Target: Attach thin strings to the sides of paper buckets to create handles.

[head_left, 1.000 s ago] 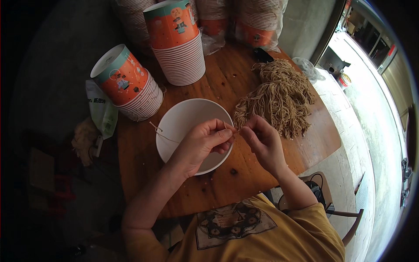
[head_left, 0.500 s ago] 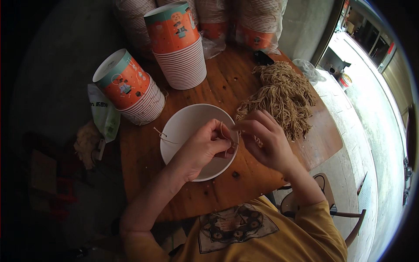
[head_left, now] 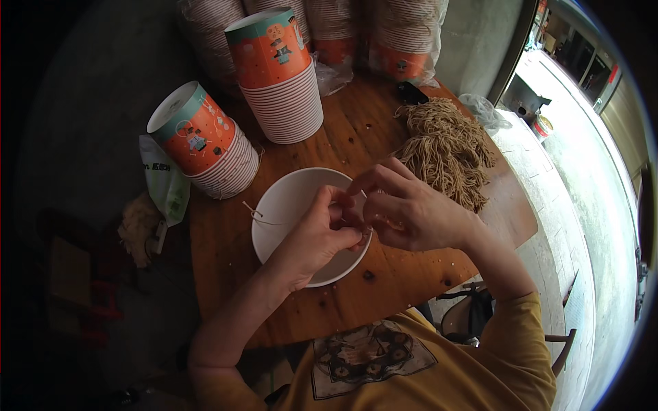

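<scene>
A white paper bucket [head_left: 281, 195] stands on the table, its inside showing. At its left rim a thin beige cord [head_left: 254, 213] is knotted, and one end trails inside. My left hand [head_left: 322, 236] reaches over the bucket and pinches a thin cord near the right rim. Close against it, my right hand [head_left: 418, 212] has its fingers curled and closed on the cord at that rim. The fingers mostly hide the cord between them. Behind my right hand lies a heap of beige cords [head_left: 452, 154].
Two stacks of orange and teal paper buckets, the taller [head_left: 281, 89] and the tilted one [head_left: 212, 147], stand at the back left. Plastic-wrapped stacks [head_left: 404, 48] line the far edge. A black object [head_left: 411, 93] lies by the cord heap on the wooden table [head_left: 384, 291].
My right hand has moved left and closed in against my left hand, its fingers now curled. The cord loop seen at my left fingers is now mostly hidden.
</scene>
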### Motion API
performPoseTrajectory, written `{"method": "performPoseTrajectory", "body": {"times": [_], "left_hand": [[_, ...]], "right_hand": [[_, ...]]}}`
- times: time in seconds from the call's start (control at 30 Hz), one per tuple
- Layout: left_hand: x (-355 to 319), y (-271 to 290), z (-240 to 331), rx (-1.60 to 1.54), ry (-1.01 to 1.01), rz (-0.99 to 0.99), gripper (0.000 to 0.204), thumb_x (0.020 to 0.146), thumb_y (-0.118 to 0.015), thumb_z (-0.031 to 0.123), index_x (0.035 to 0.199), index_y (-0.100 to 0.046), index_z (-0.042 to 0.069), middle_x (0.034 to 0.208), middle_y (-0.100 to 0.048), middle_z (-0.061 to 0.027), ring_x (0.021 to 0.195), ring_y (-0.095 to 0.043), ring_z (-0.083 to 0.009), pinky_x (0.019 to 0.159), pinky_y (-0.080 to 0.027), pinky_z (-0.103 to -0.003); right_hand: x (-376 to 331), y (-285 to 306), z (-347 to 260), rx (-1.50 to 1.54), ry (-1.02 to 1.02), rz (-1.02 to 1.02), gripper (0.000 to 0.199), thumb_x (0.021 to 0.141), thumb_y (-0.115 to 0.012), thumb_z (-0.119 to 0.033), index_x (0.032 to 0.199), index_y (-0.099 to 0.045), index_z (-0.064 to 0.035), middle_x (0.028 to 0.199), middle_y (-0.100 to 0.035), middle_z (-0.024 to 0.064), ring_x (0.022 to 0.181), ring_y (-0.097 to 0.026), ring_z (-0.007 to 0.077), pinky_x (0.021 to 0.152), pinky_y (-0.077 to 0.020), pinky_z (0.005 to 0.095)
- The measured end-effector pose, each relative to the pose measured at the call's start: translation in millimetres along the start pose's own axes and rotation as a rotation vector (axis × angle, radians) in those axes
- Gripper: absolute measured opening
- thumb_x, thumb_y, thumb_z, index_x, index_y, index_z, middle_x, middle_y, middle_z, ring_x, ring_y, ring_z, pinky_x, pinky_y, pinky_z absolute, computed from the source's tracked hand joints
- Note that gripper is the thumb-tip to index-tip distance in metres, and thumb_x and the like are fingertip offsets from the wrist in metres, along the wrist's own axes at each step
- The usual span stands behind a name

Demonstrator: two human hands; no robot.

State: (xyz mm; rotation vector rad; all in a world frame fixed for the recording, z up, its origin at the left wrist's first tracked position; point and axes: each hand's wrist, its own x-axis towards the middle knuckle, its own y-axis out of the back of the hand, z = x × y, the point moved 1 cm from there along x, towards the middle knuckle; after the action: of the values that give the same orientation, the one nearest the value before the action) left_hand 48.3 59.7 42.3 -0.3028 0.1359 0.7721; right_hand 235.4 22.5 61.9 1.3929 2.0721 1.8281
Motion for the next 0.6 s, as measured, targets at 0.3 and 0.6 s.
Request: {"method": "performPoseTrajectory", "body": {"times": [0.3, 0.6], "left_hand": [[-2.7, -3.3, -2.1, 0.130, -0.037, -0.003, 0.034, 0.081, -0.055, -0.005, 0.109, -0.037, 0.004, 0.095, -0.054, -0.0065, 0.085, -0.056, -0.0117, 0.073, -0.048, -0.025], [-7.7, -1.3, -13.7, 0.226, -0.124, 0.077, 0.033, 0.082, -0.056, -0.004, 0.106, -0.036, 0.006, 0.091, -0.053, -0.0038, 0.083, -0.054, -0.0102, 0.072, -0.047, -0.026]], "right_hand": [[-26.9, -23.5, 5.9, 0.890, -0.460, 0.021, 0.009, 0.081, -0.060, -0.005, 0.084, -0.051, -0.0057, 0.095, -0.052, 0.0057, 0.089, -0.050, 0.0128, 0.074, -0.0408, 0.0255], [-21.4, -17.1, -12.8, 0.374, -0.642, -0.077, 0.007, 0.084, -0.064, -0.014, 0.087, -0.059, -0.0090, 0.065, -0.055, 0.0010, 0.052, -0.052, 0.0119, 0.051, -0.0430, 0.0246]]}}
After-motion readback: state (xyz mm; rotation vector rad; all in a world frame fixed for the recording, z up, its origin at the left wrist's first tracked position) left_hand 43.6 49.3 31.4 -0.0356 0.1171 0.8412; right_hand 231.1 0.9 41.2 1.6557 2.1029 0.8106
